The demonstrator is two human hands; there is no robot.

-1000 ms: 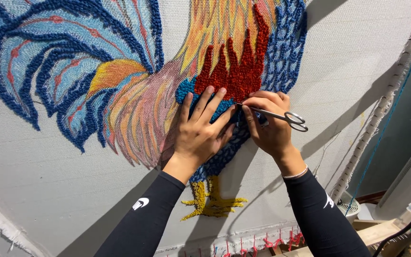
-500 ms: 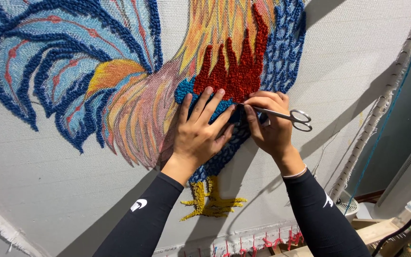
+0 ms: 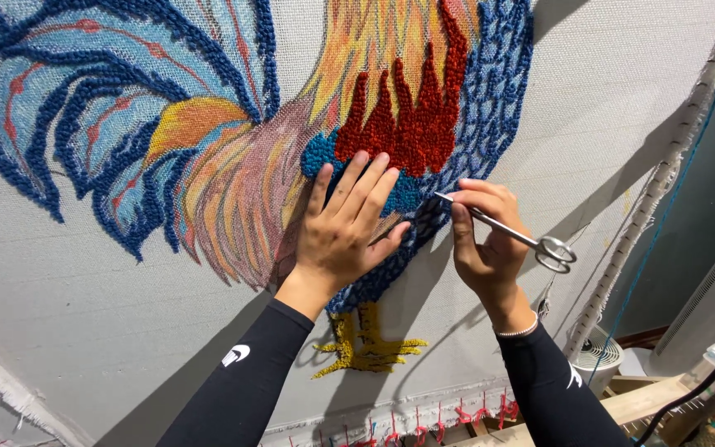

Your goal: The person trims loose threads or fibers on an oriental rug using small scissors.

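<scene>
Low in the frame, the yellow foot [image 3: 366, 343] is fully tufted. Mid-frame, the left hand [image 3: 343, 228] lies flat, fingers spread, on the blue belly, gripping nothing. Just right of it, the right hand [image 3: 483, 236] pinches small scissors [image 3: 506, 232], tips at the dark blue loops [image 3: 424, 219]. Above, the red feathers [image 3: 403, 116] look finished; the tail [image 3: 233, 199], centre left, seems mostly painted outline awaiting yarn.

The right hand [image 3: 486, 240] drew away from the left hand [image 3: 345, 232] toward four o'clock, opening a gap where their fingers had touched. The scissors [image 3: 511, 232] went with it, their loops dropping toward four o'clock and the blades tilting steeper. The left hand's fingers spread slightly, its thumb swinging out toward three o'clock.
</scene>
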